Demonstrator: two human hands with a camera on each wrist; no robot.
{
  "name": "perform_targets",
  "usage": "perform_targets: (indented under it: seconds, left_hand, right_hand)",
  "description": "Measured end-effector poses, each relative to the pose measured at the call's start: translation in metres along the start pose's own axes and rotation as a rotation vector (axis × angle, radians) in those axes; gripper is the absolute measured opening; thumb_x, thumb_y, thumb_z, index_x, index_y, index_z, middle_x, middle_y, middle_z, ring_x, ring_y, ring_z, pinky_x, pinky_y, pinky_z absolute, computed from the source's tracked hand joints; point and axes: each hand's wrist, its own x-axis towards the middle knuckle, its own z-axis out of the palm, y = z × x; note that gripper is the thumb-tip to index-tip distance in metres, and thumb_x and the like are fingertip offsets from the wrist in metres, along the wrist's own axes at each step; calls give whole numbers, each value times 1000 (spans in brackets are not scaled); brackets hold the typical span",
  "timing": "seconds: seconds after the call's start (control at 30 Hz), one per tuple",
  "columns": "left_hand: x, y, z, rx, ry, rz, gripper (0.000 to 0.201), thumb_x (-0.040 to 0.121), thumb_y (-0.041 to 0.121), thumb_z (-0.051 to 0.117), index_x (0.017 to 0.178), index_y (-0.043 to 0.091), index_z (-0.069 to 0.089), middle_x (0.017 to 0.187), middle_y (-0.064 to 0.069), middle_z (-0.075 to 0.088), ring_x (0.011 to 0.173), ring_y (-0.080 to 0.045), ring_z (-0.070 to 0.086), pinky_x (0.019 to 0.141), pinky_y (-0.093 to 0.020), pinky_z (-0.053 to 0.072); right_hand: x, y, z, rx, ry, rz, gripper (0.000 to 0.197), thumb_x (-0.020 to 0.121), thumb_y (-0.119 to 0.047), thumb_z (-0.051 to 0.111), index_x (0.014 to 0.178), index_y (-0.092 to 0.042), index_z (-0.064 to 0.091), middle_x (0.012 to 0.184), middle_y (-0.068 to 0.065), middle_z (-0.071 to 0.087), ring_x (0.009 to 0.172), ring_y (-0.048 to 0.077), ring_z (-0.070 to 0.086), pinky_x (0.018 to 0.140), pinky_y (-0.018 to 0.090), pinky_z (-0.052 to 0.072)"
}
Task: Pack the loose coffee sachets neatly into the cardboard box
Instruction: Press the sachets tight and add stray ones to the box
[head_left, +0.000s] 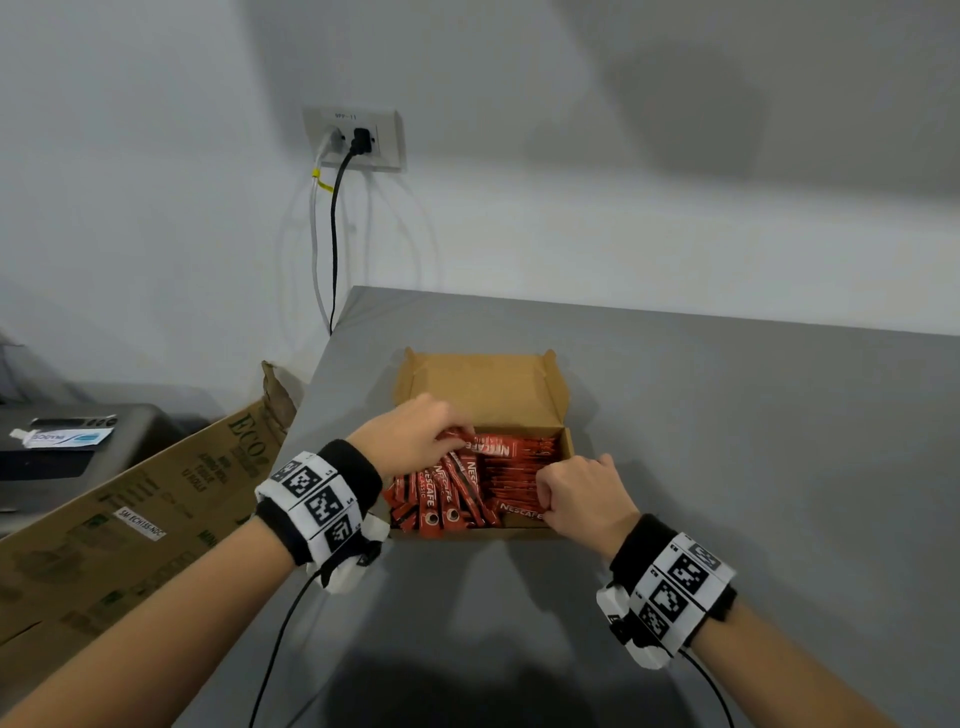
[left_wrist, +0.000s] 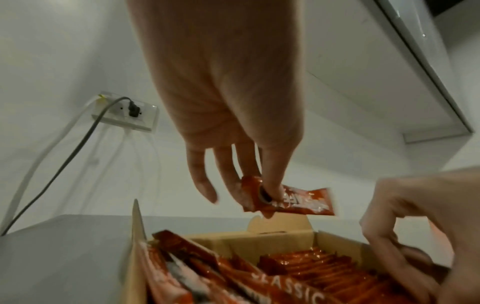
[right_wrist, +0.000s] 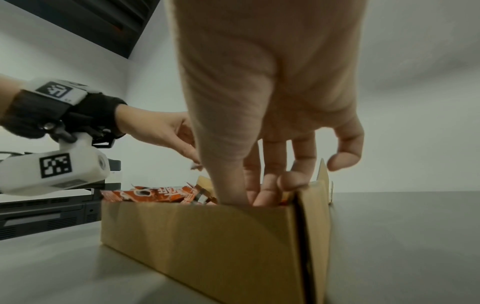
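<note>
An open cardboard box (head_left: 483, 384) sits on the grey table (head_left: 753, 467), its lid folded back. Red Nescafe sachets (head_left: 519, 467) fill it: a tidy row on the right, a jumbled heap (head_left: 441, 493) on the left. My left hand (head_left: 460, 434) hovers over the box's left half and pinches one sachet (left_wrist: 298, 202) between thumb and fingers, held level above the rest. My right hand (head_left: 545, 493) is curled at the box's near right corner. Its thumb and fingers (right_wrist: 249, 195) dip into the tidy row and grip the sachets there. The fingertips are hidden by the box wall (right_wrist: 207, 236).
A large brown carton (head_left: 156, 509) leans beside the table's left edge, with a black printer (head_left: 67, 441) behind it. A wall socket (head_left: 353, 137) with hanging cables is at the back left. Bare grey tabletop lies right of and in front of the box.
</note>
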Motion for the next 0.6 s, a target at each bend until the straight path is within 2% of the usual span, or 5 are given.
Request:
perform_targets:
  seconds: [0.13,0.23,0.33,0.43,0.6]
  left_hand:
    - [-4,2,8,-180,27,-61,26,92,11,55,117,9,61,88,5,65,72,5,57,70,-5,44]
    - [-7,2,16,-232,9,-65,26,94,11,52,118,9,61,105,-3,67,79,-3,64,74,-13,52]
    - [-10,6,20,-298,12,-94,26,95,9,49,119,9,60,99,0,66,71,0,63,68,-16,54]
    - [-10,13,27,-396,134,-115,26,95,6,49,119,8,58,84,10,61,66,0,64,68,-19,56]
    - [-8,36,37,-612,328,-60,16,91,5,55,104,12,51,90,-2,64,73,-5,68,70,-21,57]
  right_hand:
    - [1,0,-2,7,-14,2,10,82,-23,62,78,-27,53,95,-5,66,96,19,57,88,35,31]
    - [1,2,-2,21,-24,-2,14,81,-36,66,83,-24,59,96,-5,65,96,18,57,89,36,32]
    - [0,6,-5,127,63,2,23,84,-43,62,95,-23,60,91,-8,66,91,15,60,88,34,39]
    - [-1,10,-9,311,194,2,28,88,-43,56,104,-20,61,88,-8,66,80,10,60,81,33,50]
    - [-3,3,-11,657,335,-71,27,90,-38,55,106,-17,63,91,-7,66,81,5,61,77,22,50]
